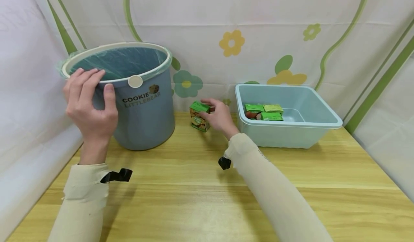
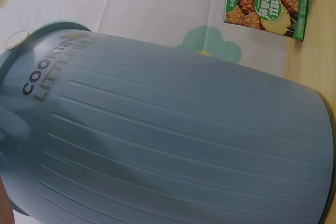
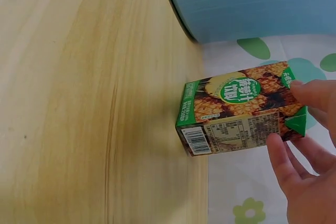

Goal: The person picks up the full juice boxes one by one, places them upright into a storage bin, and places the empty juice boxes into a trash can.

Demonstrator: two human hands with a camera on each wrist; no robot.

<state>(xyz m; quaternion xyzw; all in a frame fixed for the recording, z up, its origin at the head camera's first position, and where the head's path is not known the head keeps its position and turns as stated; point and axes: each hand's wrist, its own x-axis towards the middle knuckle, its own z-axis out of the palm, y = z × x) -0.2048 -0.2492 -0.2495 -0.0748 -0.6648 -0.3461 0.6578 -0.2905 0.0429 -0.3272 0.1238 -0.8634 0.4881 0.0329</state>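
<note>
On the left stands a blue bin [image 1: 148,116] with a clear liner over its pale rim. My left hand [image 1: 92,101] grips that rim, fingers over the inside and thumb outside. A small juice carton [image 1: 200,119] with pineapple pictures and green ends is upright between the bin and the light-blue basket [image 1: 320,136]. With the thumb and fingers of my right hand [image 1: 220,118] I pinch its upper end. In the right wrist view the carton [image 3: 236,106] shows a barcode on one side, and its lower end is close to the wooden table.
Inside the basket at the right lie several more green-topped cartons [image 1: 271,116]. Behind everything hangs a white cloth [image 1: 194,12] with flower prints. The wooden table [image 1: 174,199] extends toward me below both forearms.
</note>
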